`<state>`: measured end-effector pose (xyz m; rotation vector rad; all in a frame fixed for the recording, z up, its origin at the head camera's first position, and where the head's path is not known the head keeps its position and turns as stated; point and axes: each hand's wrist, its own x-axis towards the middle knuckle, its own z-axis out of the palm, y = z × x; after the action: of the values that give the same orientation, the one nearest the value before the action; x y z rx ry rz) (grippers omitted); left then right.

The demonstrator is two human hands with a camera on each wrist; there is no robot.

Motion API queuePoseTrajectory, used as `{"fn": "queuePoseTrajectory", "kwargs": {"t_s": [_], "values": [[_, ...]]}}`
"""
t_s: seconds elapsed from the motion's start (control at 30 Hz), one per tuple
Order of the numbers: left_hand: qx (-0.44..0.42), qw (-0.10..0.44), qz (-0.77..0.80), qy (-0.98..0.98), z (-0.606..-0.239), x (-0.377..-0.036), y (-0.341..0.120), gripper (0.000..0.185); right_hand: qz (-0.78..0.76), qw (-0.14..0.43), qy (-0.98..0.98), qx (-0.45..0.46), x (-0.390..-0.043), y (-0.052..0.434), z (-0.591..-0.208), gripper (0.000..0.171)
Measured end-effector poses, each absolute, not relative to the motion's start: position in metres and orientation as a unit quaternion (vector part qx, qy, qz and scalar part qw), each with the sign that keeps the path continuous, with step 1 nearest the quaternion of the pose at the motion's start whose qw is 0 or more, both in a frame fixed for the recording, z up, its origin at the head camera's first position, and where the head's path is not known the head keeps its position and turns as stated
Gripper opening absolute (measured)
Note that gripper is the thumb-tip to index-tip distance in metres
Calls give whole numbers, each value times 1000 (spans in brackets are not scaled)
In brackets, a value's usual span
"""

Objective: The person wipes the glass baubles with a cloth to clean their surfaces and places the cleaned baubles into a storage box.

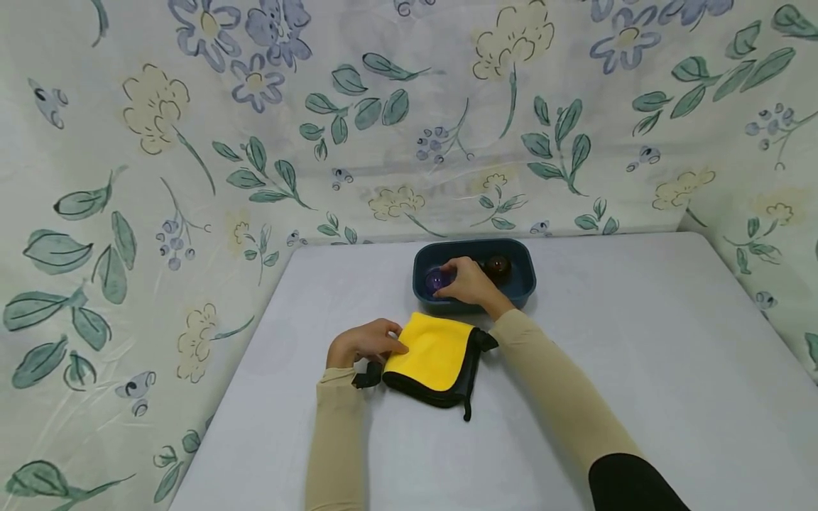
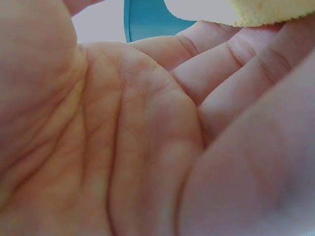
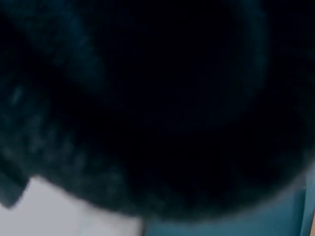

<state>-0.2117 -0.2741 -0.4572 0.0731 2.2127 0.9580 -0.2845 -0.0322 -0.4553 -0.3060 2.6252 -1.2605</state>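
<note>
A folded yellow cloth (image 1: pixel 429 351) with a black border lies on the table in front of a dark blue bin (image 1: pixel 474 308). My left hand (image 1: pixel 367 341) holds the cloth's left edge; the left wrist view shows yellow fabric (image 2: pixel 251 11) at its fingers. Over the bin, my right hand (image 1: pixel 471 284) has thumb and fingers about a purple ball (image 1: pixel 436 279) at the bin's left end. A dark brown ball (image 1: pixel 498 267) sits at the right end of the bin. Dark fuzzy material (image 3: pixel 162 162) covers most of the right wrist view, hiding the fingers there.
The white table (image 1: pixel 613 341) reaches out to both sides of the bin. A floral curtain (image 1: pixel 409 106) hangs behind the table and along its sides. Black straps show by the left wrist and beside the cloth's right edge.
</note>
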Motion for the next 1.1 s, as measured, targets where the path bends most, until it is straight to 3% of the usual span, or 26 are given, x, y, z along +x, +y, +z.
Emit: {"fn": "queuePoseTrajectory", "kwargs": {"t_s": [0.57, 0.93, 1.1], "values": [[24, 350, 371, 860, -457, -211, -275, 34, -406, 112, 896, -138, -291, -32, -461, 55], [0, 336, 353, 873, -446, -209, -277, 33, -401, 117, 899, -135, -287, -29, -449, 72], [4, 293, 351, 889, -443, -208, -278, 34, -431, 92, 884, -153, -275, -17, -437, 64]]}}
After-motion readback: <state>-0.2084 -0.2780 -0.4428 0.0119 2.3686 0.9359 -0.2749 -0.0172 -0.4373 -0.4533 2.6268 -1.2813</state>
